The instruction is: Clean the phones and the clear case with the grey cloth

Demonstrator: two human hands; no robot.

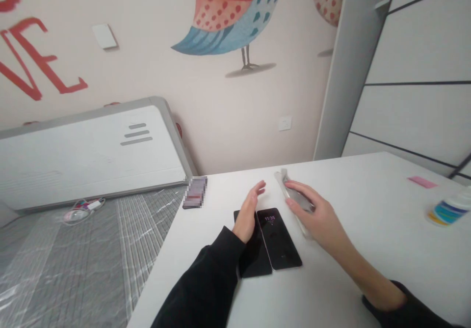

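Two dark phones lie side by side on the white table (331, 293). The right phone (279, 242) has its screen lit with the time 11:35. The left phone (255, 259) has a black screen, partly covered by my left hand (248, 217). That hand is over its upper part, fingers stretched out and holding nothing; whether it touches the screen I cannot tell. My right hand (318, 217) grips a flat grey object (300, 199) just right of the phones. A pale, whitish strip (281, 183) runs along the object's left side. My fingers hide part of it, and its kind is unclear.
Another phone-like item (195, 193), pixelated, lies at the table's far left corner. A pink slip (422, 182) and a white bottle with a blue and yellow label (449, 210) are at the right. Left of the table is a plastic-covered mattress (91, 269) with a cable (83, 212).
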